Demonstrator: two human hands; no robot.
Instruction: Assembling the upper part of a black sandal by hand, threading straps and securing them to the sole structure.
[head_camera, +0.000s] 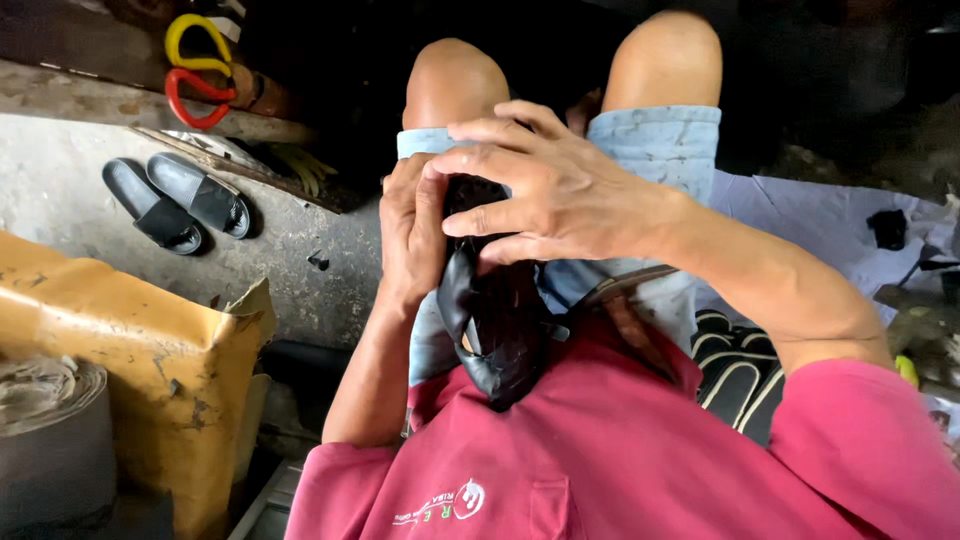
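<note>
Both hands grip the black shoe (495, 330) over the lap, left hand (410, 235) wrapped closed, right hand (545, 190) pressing fingers on top, could slip off the knees

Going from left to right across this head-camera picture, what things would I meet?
Grey roll → yellow padded block → pair of black slippers → left hand → black shoe → right hand → pale cloth.

Our left hand (408, 232) and right hand (545, 190) crowd around the black shoe (492, 320) over our knees, leaving no gap between. To our left, bare concrete floor (300, 240) lies open between the slippers (180, 205) and yellow box (150, 350).
</note>
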